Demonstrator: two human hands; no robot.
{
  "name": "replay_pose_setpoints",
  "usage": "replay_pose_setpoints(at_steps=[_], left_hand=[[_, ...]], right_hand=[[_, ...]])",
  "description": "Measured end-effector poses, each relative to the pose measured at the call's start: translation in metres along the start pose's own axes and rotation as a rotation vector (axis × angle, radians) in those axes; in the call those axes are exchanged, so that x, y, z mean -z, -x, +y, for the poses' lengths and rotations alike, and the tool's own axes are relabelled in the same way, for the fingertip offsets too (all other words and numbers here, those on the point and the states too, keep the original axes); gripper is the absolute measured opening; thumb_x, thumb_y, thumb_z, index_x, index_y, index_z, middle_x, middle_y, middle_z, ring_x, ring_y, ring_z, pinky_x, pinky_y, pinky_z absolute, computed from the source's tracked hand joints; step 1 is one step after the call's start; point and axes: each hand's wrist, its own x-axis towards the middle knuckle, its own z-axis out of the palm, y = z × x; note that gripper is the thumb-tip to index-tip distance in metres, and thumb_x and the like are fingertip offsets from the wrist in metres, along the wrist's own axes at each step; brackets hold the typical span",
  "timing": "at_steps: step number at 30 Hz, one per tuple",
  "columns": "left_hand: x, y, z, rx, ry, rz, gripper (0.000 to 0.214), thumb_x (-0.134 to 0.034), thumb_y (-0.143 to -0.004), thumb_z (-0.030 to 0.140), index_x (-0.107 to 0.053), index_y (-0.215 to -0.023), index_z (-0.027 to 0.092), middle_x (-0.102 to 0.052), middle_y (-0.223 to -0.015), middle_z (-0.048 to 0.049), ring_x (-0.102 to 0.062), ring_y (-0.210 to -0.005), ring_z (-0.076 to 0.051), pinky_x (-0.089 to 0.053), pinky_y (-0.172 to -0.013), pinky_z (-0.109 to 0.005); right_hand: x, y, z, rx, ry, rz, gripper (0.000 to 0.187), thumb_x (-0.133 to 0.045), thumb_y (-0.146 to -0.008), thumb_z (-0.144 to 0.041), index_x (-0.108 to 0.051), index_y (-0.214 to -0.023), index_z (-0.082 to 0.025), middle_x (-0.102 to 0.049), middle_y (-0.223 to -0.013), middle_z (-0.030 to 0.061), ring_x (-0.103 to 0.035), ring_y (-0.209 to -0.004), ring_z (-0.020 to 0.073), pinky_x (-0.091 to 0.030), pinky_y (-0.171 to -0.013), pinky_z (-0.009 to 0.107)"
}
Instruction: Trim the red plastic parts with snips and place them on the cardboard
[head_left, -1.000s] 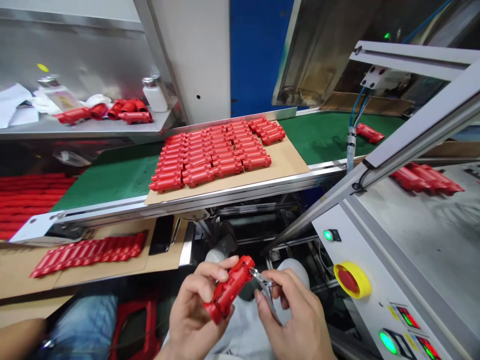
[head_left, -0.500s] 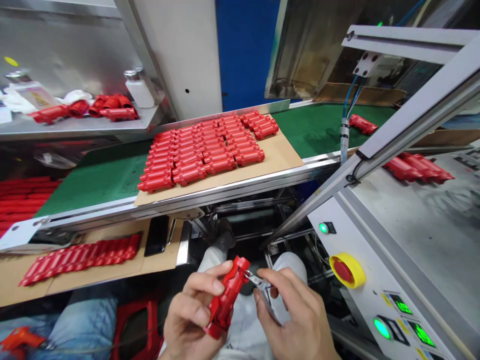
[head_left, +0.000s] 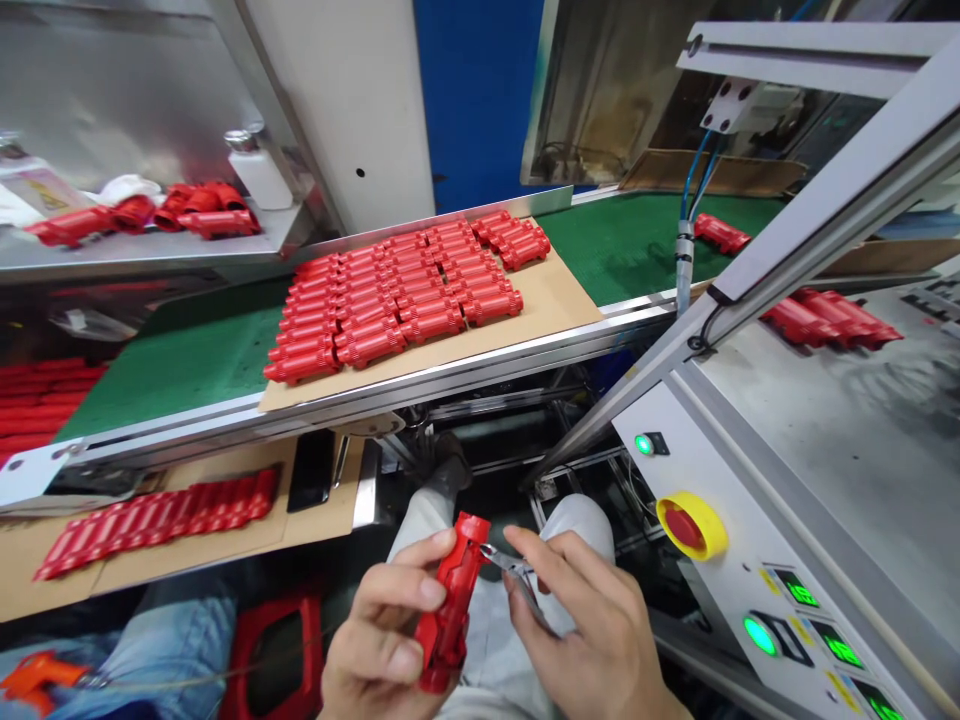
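Observation:
Between the thumb and fingers of my left hand [head_left: 390,625] is a red plastic housing [head_left: 454,600], tubular and held nearly upright above my lap. My right hand [head_left: 581,610] is closed round small metal nippers [head_left: 517,572]. Their jaw tips touch or lie very close to the housing's right side, just below its upper end. The handles are partly covered by my right fingers. Beyond my hands, rows of similar red housings [head_left: 367,345] lie on a cardboard sheet [head_left: 566,300] over the green conveyor belt [head_left: 187,345].
A control panel [head_left: 720,590] with an emergency stop button [head_left: 688,527] stands at right, below a slanted metal frame [head_left: 795,210]. At left, a lower shelf holds more red parts [head_left: 161,515] and a phone [head_left: 310,470]. Another person's jeans-clad leg [head_left: 169,650] is at lower left.
The housing has turned a little more upright in my left hand, its top shifting slightly left. The nippers have shifted slightly left with it. The whole view has moved a little.

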Motion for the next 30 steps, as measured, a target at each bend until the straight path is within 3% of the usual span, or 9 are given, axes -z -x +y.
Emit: replay_pose_setpoints(at_steps=[3,7,11,17,23,30], left_hand=[[-0.001,0.000,0.001,0.023,-0.005,0.040,0.017,-0.079,-0.098,0.019,-0.072,-0.084,0.024,-0.084,-0.117,0.0074,-0.078,-0.128,-0.023,-0.072,-0.099,-0.034],[0.000,-0.002,0.001,0.022,-0.055,0.030,0.023,-0.092,-0.084,0.013,-0.071,-0.081,0.024,-0.086,-0.113,0.0067,-0.081,-0.123,-0.027,-0.073,-0.098,-0.037],[0.000,-0.001,0.000,0.049,-0.045,0.036,0.028,-0.095,-0.080,0.011,-0.071,-0.083,0.024,-0.085,-0.112,0.0060,-0.081,-0.123,-0.028,-0.073,-0.099,-0.040],[0.004,0.004,-0.002,0.035,-0.020,0.012,0.028,-0.093,-0.081,0.006,-0.073,-0.089,0.025,-0.084,-0.117,0.0045,-0.078,-0.128,-0.026,-0.074,-0.095,-0.036],[0.005,0.005,-0.004,0.010,-0.104,0.013,0.039,-0.087,-0.075,-0.008,-0.068,-0.093,0.021,-0.083,-0.115,0.0007,-0.080,-0.125,-0.031,-0.072,-0.101,-0.046],[0.000,0.009,-0.004,0.110,-0.069,0.100,0.039,-0.081,-0.078,-0.008,-0.065,-0.097,0.022,-0.081,-0.111,0.0006,-0.080,-0.123,-0.033,-0.070,-0.103,-0.050]], right_hand=[[-0.001,0.000,0.002,-0.001,-0.016,-0.002,0.042,-0.069,-0.099,-0.008,-0.072,-0.138,-0.023,-0.066,-0.081,0.0001,-0.066,-0.067,0.0131,-0.056,-0.062,0.024],[-0.002,-0.001,0.003,-0.013,-0.040,-0.015,0.040,-0.066,-0.100,-0.007,-0.072,-0.135,-0.023,-0.063,-0.079,-0.0012,-0.063,-0.065,0.0118,-0.052,-0.060,0.023],[-0.002,-0.001,0.004,-0.040,-0.076,-0.045,0.040,-0.066,-0.100,-0.008,-0.071,-0.136,-0.025,-0.063,-0.080,-0.0015,-0.063,-0.065,0.0115,-0.053,-0.062,0.023],[-0.002,0.003,0.005,-0.048,-0.069,-0.048,0.042,-0.066,-0.099,-0.007,-0.071,-0.137,-0.025,-0.061,-0.078,-0.0026,-0.060,-0.062,0.0110,-0.052,-0.060,0.023],[-0.004,0.006,0.009,-0.048,-0.086,-0.050,0.042,-0.063,-0.098,-0.005,-0.072,-0.135,-0.025,-0.061,-0.078,-0.0028,-0.060,-0.061,0.0104,-0.050,-0.057,0.022],[-0.012,0.013,0.017,-0.022,-0.141,0.004,0.043,-0.063,-0.098,-0.003,-0.072,-0.133,-0.025,-0.061,-0.078,-0.0027,-0.058,-0.062,0.0110,-0.050,-0.059,0.024]])
